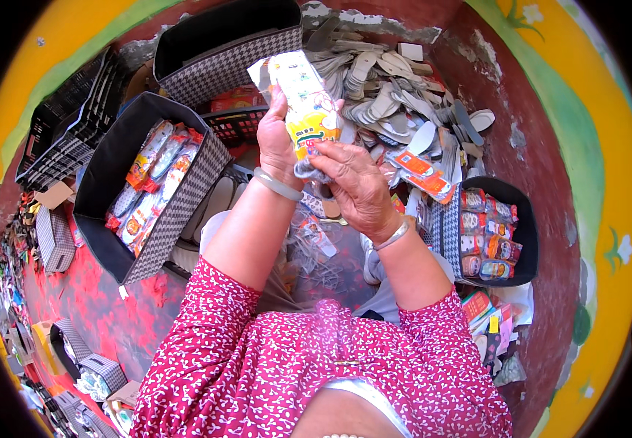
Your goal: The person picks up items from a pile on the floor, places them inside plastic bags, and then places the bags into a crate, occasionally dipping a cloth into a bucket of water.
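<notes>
A long white and yellow printed packet (305, 102) is held up in front of me, its top end tilted to the left. My left hand (278, 139) is closed around its left side, with the thumb lying along the edge. At the bottom end, the fingers of my right hand (359, 186) are closed on the packet. Something soft and grey (307, 171) pokes out below it, by the right fingertips; what it is I cannot tell. Behind the packet lies a large heap of pale insoles (385, 102).
To the left, a houndstooth bin (206, 164) holds wrapped packets, beside black crates (67, 131). Another houndstooth bin (232, 62) stands behind. On the right, a bin (527, 248) contains rows of small packets. Orange cards (425, 175) lie by the insoles, and clear plastic scraps (319, 255) between my legs.
</notes>
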Demonstrator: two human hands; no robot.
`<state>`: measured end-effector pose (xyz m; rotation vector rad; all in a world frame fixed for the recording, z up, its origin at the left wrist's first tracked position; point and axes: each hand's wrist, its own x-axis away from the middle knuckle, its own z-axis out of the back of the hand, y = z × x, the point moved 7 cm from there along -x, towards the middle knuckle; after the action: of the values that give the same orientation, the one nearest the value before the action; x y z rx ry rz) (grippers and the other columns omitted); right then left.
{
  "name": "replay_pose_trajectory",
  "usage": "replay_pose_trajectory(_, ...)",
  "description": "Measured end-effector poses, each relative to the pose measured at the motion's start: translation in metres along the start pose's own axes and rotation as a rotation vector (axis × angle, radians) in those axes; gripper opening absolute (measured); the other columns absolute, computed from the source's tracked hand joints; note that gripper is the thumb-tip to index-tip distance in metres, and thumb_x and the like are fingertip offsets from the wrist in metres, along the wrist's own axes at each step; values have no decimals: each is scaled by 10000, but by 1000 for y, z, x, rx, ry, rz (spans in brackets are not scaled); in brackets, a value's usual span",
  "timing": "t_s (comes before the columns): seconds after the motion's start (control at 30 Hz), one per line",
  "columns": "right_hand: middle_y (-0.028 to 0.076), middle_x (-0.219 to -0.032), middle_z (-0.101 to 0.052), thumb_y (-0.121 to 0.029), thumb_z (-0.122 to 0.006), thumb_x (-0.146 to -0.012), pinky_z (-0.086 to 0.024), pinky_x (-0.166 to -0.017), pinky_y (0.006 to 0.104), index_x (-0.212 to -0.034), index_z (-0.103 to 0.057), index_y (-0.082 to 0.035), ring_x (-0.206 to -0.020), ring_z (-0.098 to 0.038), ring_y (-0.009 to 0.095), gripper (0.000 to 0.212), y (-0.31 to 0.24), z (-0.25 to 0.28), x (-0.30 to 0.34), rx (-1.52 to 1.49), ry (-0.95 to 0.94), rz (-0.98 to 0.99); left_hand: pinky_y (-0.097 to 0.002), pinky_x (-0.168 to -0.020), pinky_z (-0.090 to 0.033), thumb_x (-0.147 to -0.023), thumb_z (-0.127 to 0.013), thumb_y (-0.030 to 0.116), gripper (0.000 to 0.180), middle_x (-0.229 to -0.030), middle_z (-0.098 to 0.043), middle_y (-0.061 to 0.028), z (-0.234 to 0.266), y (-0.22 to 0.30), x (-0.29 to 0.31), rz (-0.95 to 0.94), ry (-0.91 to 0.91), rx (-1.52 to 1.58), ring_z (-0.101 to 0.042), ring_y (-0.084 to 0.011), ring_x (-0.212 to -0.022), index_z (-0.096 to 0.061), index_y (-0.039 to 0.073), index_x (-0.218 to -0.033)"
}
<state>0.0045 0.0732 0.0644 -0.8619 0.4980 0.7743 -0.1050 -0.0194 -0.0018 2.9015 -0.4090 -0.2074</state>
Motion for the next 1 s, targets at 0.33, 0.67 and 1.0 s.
replay_pose_trajectory(0.33, 104, -1096, -607, -158, -461, -932, -487, -875, 365, -1165, -531, -31, -997, -601, 232, 275, 108, 40, 52, -1145, 535, -909, -549, -989, -360, -963, -327, 299, 461, -1319, -427, -207, -28, 30, 5, -231, -20, -39, -475, -403, -1146, -293, 90, -1373)
replay_pose_trajectory(0.67, 83, -1205, -523, -214, -681, -804, -479, -870, 336, -1417, -244, -69, -1024, -569, 190, 766, 75, 20, 29, -1489, 242, -876, -499, -926, -428, -945, -365, 246, 471, -1285, -447, -224, -50, 20, 10, -242, -133, -317, -525, -388, -1083, -284, 80, -1379)
replay_pose_trajectory(1.0, 110, -1015, -615, 45, -623, -742, -501, -819, 318, -1208, -474, 23, -910, -616, 204, 490, 80, 2, 35, -1140, 220, -963, -281, -984, -356, -929, -500, 138, 475, -1294, -461, -67, -44, -9, 20, -404, -106, -624, -453, -139, -1150, -352, 9, -1361)
